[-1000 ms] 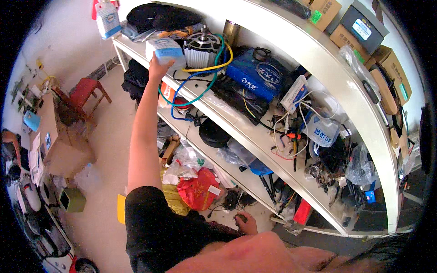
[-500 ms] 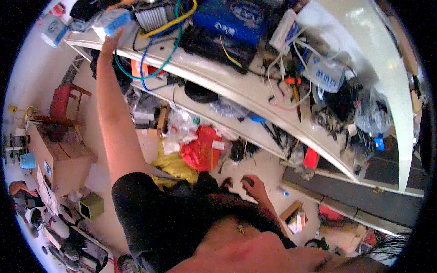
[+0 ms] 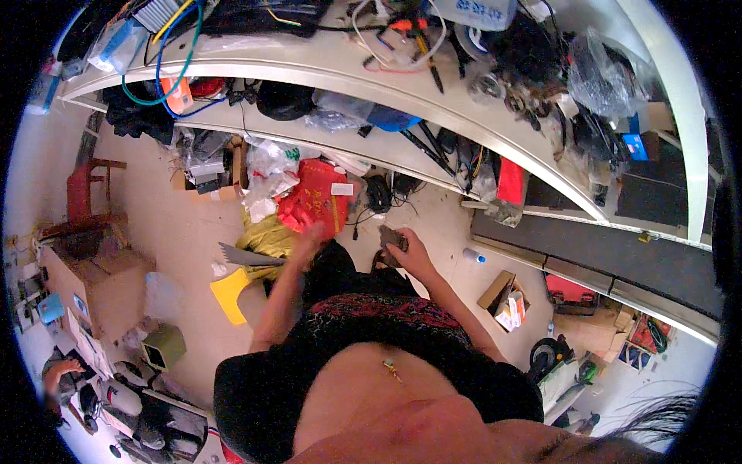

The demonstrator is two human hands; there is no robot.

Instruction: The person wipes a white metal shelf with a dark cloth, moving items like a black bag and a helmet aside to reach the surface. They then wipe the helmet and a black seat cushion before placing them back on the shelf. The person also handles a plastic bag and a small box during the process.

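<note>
My right hand (image 3: 413,254) is closed on a small dark, flat, blocky object (image 3: 392,239) held in front of my body; its exact kind does not show. My left hand (image 3: 311,238), smeared by motion, is near my middle, over the lower edge of a red plastic bag (image 3: 313,197). Whether its fingers hold anything cannot be made out. Beneath my left forearm lie yellow cloth or sacking (image 3: 267,236) and a grey flat piece with a toothed end (image 3: 251,255).
Ahead runs a cluttered shelf (image 3: 309,89) with cables, a blue-and-white box (image 3: 116,45) and plastic bags. A yellow stool (image 3: 229,298), cardboard boxes (image 3: 120,282) and a small bottle (image 3: 473,255) stand or lie on the floor. Another person's hand (image 3: 62,371) shows at lower left.
My left arm has come down from the blue-and-white box on the shelf to near my body. My right hand has moved up, and the dark object in it now shows. The view has shifted.
</note>
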